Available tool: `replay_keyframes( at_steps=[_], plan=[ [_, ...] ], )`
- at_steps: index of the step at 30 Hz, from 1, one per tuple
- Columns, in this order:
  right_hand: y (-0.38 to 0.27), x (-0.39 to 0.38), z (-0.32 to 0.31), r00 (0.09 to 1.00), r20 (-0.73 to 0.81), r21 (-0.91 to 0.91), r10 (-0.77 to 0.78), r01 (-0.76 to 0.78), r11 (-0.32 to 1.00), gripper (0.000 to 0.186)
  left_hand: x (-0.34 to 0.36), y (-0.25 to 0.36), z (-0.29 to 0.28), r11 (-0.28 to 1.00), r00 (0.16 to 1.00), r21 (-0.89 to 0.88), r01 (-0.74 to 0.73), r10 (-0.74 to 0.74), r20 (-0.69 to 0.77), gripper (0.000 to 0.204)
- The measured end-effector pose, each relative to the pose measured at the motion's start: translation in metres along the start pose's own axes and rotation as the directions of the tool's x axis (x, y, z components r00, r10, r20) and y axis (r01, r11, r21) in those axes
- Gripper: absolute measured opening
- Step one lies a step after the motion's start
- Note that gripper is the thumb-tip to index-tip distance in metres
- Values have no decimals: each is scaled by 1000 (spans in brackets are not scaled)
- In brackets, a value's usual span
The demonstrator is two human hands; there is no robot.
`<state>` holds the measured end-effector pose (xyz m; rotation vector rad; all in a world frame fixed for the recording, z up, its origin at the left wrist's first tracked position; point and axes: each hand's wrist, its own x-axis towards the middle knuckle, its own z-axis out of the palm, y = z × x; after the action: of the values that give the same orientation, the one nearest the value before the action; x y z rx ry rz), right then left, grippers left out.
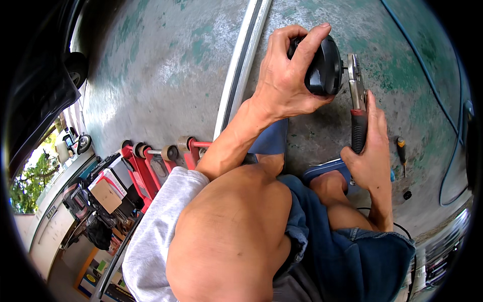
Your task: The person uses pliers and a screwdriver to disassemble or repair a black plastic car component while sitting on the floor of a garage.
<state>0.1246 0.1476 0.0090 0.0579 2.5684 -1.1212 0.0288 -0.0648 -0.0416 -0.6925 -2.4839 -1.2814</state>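
Observation:
My left hand grips a glossy black rounded part from the side, thumb and fingers spread around it. A short stud sticks out of the part's right side. At that stud are the metal jaws of a pair of pliers, whose handle has a black ribbed grip with a red collar. My right hand holds the pliers by the handles, fingers along the far side and thumb near the lower end. Part of the second handle is hidden by the hand.
A yellow-and-black screwdriver and a small black piece lie on the worn green-grey floor to the right. A blue hose curves beyond them. A metal rail crosses the floor. Red wheeled equipment stands left, near stacked boxes.

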Motion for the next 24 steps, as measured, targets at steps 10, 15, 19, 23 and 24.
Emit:
replay_keyframes(
  at_steps=[10, 15, 19, 23, 24],
  plan=[
    [-6, -2, 2, 996, 53, -68, 65, -61, 996, 104, -8, 4, 3, 984, 992, 135, -119, 124, -25, 98],
    [-12, 1, 6, 993, 53, 123, 109, -115, 986, 103, -13, -1, 6, 954, 977, 218, -205, 214, -18, 96],
    [-12, 0, 6, 991, 68, 163, 116, -126, 979, 101, -18, -3, 11, 941, 967, 256, -222, 246, -68, 92],
    [-11, 0, 7, 986, 99, 202, 134, -152, 968, 100, -19, -1, 13, 932, 961, 269, -242, 268, -64, 94],
    [-11, 1, 8, 986, 106, 194, 126, -145, 970, 100, -19, -2, 12, 924, 954, 276, -266, 293, -61, 95]
  ],
)
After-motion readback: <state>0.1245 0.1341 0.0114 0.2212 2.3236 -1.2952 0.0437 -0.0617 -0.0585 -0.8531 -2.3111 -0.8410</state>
